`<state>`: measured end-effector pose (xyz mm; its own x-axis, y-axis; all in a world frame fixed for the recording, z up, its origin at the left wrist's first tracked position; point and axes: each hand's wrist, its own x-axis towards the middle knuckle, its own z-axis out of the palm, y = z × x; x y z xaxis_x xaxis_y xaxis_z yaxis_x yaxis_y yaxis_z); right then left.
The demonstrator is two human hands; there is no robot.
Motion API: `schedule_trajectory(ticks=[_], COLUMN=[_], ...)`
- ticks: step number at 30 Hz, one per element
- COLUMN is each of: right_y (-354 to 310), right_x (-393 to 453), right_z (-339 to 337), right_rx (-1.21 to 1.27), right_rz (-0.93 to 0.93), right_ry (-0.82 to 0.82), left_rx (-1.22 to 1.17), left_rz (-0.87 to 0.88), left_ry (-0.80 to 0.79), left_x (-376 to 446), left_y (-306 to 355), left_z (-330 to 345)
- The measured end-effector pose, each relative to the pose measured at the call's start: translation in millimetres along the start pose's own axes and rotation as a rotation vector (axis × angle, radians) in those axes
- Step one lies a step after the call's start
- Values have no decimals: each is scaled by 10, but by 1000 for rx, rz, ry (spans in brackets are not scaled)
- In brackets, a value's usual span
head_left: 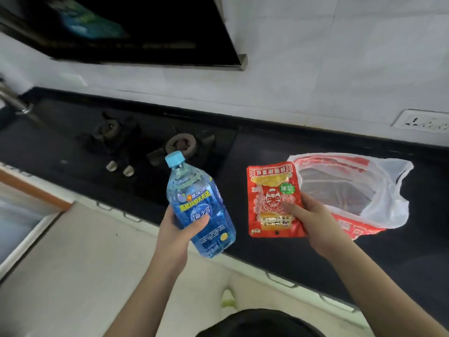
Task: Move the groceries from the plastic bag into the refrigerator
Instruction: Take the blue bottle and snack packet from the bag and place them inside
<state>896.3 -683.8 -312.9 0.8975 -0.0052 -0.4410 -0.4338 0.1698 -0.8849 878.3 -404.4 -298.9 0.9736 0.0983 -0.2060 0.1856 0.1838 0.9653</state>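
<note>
My left hand grips a blue drink bottle with a light blue cap, held tilted above the counter's front edge. My right hand holds a red snack packet by its right side, printed face towards me. Behind and to the right of the packet a white plastic bag with red print lies open on the black counter; something dark shows inside it, unclear what. The refrigerator is not identifiable in this view.
A black gas hob with two burners sits left of the bag, under a dark range hood. A wall socket is at the right. A white surface with an orange edge is at the lower left.
</note>
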Motion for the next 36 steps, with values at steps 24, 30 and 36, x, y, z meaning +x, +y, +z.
schedule_trajectory(ticks=[24,30,36], right_y=[788,1312,1624], right_x=[-781,-1592,-2003], right_z=[3259,4494,5373], right_rx=[-458,-534,-597], right_rz=[127,131,142], right_ry=[-810,-1004,-1121], left_rx=[-244,-289,-321], left_rz=[156,242,271], left_ry=[813,983,1103], left_x=[-2592,-3498,-4090], left_y=[-203,-134,-127], left_z=[-2475,-3303,-3836])
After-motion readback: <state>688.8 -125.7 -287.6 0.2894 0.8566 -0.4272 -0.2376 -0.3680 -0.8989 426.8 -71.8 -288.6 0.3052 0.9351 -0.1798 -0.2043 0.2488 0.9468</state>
